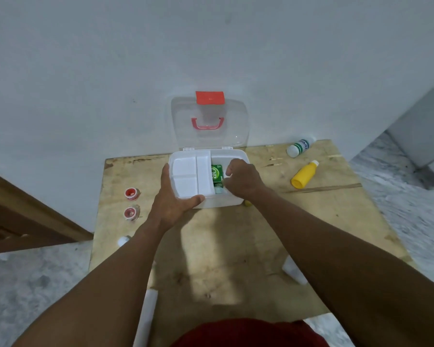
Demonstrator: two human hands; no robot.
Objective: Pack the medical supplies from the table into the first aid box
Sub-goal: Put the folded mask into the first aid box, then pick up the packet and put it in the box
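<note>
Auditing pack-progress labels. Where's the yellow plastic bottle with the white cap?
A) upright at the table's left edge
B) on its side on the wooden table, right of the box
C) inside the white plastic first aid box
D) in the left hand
B: the yellow plastic bottle lies on its side on the wooden table, right of the white plastic first aid box.

box (219, 200): smooth white plastic | lid (233, 121): clear plastic | table (236, 246): rough scuffed plywood
</note>
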